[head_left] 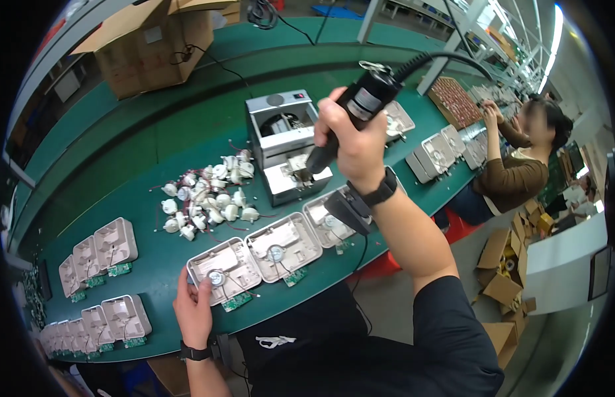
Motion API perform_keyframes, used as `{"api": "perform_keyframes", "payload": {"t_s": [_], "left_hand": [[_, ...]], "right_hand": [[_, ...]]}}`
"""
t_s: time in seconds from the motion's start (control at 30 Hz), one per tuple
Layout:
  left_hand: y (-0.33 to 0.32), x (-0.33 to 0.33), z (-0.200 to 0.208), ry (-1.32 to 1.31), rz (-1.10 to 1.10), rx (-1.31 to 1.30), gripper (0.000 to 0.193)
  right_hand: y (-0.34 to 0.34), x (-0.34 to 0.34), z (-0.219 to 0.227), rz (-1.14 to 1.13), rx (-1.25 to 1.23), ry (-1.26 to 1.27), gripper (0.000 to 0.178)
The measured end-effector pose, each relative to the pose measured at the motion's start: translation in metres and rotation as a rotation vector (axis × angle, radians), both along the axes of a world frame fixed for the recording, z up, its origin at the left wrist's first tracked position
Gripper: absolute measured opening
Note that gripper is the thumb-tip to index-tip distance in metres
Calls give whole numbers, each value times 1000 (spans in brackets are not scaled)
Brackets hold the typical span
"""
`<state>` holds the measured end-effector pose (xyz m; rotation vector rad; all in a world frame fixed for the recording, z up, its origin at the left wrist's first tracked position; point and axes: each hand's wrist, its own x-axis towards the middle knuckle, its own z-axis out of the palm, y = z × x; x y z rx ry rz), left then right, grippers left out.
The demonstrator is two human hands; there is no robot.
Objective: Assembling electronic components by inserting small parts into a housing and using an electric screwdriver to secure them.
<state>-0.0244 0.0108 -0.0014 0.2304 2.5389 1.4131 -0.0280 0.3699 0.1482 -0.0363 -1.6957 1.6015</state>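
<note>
My right hand [357, 142] is wrapped around a black electric screwdriver [372, 94] with a cord running from its upper end. The driver's lower end is at the front of a grey screw feeder [260, 135]; its bit is hard to make out. At the table's near side, my left hand [193, 306] grips the left edge of a white plastic housing [238, 259], thumb over the rim beside a round silver part [216, 278]. A green circuit board [238, 303] on wires lies at the housing's front edge. Two similar housings [297, 238] continue the row rightward.
White wired parts [211, 195] are piled left of the feeder. More housings [115, 241] with boards stand in rows at the left. A cardboard box [152, 56] sits beyond the table. At the right, a co-worker [522, 169] sits near stacked housings [433, 155].
</note>
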Motion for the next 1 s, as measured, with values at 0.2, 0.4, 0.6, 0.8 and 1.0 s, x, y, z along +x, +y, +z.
{"api": "perform_keyframes", "payload": {"t_s": [0.2,0.4,0.6,0.8,1.0], "left_hand": [[-3,-3,-5,-33,28,25,56],[-11,3,-10,6,79,26,62],[10,-3,5,45,24,-18,71],[5,-2,4,42,21,-29,74],[6,-2,4,59,15,-24,72]], "right_hand": [[6,3,7,105,-45,-104,13],[-25,63,7,173,-225,-9,16],[-63,89,-29,371,-125,-24,25],[-77,77,-57,296,-15,-121,27],[-82,69,-66,277,45,-154,27]]}}
